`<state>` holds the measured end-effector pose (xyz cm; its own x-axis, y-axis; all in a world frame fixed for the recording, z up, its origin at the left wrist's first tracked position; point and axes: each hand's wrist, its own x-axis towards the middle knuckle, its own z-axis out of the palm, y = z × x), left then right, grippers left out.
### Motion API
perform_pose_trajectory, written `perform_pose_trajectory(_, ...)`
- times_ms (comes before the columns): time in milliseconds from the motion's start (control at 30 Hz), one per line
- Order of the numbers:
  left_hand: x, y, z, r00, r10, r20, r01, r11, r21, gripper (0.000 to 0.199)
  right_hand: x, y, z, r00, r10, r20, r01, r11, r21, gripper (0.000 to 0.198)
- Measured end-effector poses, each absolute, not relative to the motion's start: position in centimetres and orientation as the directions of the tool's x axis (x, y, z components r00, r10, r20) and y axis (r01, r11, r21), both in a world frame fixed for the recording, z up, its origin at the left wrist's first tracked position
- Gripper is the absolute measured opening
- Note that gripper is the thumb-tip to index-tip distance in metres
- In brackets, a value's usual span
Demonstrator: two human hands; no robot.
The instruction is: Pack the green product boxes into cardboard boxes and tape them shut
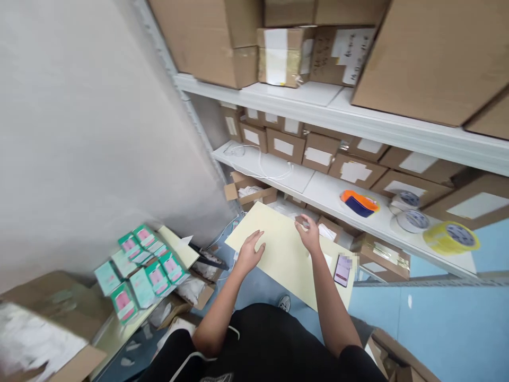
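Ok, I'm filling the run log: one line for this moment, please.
left hand: open, nothing visibly held | right hand: open, nothing visibly held | tabletop: phone at right end | shelf: yellow tape roll

No wording can be read with certainty anywhere. Dark handwriting marks a cardboard box (323, 58) on the upper shelf and the white label (353, 50) stuck to it, but its characters are too blurred to tell, and the white labels (283, 147) on the boxes below show no legible print. Printing inside the yellow tape roll (447, 239), on the green packs (156, 277) and on the screen of the phone (342, 269), partly pixelated, is likewise too small or blurred.
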<state>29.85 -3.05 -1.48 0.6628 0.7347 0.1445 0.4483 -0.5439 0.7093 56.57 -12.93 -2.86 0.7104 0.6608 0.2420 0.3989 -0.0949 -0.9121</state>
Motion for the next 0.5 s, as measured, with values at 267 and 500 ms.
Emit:
perform_pose_trajectory(267,17.7,0.1,-0.8,0.274,0.962,0.004,0.298,-0.089,0.950,0.049,38.2,-3.7,-4.1,0.388,0.921,0.010,0.207,-0.077,-0.975,0.047)
perform_pose_trajectory(500,1.2,2.0,-2.0,-0.086,0.988,-0.126,0.231,0.142,0.962,0.052,21.9,3.3,-5.0,0.101,0.995,0.014,0.246,-0.011,-0.969,0.054)
